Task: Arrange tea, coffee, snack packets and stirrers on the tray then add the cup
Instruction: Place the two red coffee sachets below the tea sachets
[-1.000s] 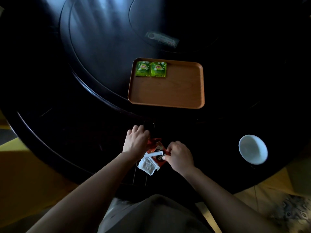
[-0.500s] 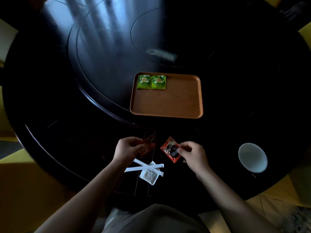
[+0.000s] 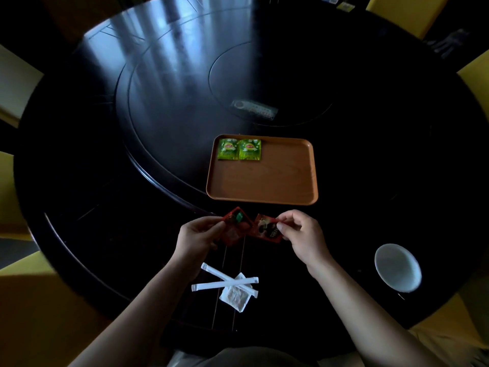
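A brown wooden tray (image 3: 280, 189) lies on the dark round table, with two green tea packets (image 3: 239, 149) side by side in its far left corner. Just in front of the tray, my left hand (image 3: 197, 235) pinches a red packet (image 3: 235, 227), and my right hand (image 3: 301, 234) pinches a second red coffee packet (image 3: 267, 228). The two packets are held close together above the table. Nearer to me lie two white stirrers (image 3: 225, 283), crossed over a small white snack packet (image 3: 235, 299). A white cup (image 3: 397, 267) stands at the right.
A flat pale object (image 3: 255, 108), like a remote, lies on the table's inner disc beyond the tray. The table's near edge curves around just in front of my body. Yellow chairs (image 3: 479, 80) ring the table.
Both hands have lifted a red packet each off the pile and carried them forward toward the tray. The stirrers and the white packet stay on the table.
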A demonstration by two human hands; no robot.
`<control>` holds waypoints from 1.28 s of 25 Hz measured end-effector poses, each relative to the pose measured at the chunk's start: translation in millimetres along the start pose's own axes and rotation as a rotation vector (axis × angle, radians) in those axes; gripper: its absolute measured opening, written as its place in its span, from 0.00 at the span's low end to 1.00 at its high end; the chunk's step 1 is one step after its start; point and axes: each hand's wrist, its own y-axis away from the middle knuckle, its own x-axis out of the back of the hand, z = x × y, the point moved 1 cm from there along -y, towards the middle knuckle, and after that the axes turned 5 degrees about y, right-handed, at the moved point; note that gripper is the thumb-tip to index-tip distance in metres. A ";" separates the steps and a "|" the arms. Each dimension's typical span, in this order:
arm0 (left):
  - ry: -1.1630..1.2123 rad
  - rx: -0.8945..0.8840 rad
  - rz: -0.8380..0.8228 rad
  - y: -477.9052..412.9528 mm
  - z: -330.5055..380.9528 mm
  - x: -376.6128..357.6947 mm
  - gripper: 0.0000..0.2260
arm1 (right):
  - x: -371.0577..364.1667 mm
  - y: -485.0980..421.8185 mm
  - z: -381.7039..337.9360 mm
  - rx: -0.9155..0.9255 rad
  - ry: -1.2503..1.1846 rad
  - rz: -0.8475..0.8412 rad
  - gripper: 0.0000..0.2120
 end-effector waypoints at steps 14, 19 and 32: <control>-0.453 -0.313 0.074 -81.4 64.3 -12.1 0.05 | 17.0 -87.4 -45.5 0.114 0.131 0.078 0.08; -0.707 -0.335 0.062 -134.9 66.4 -24.8 0.10 | 3.2 -137.2 -51.7 0.062 0.290 -0.015 0.06; -1.136 -0.687 -0.146 -132.8 29.3 -20.9 0.15 | -6.9 -164.7 -30.9 0.079 0.493 0.013 0.12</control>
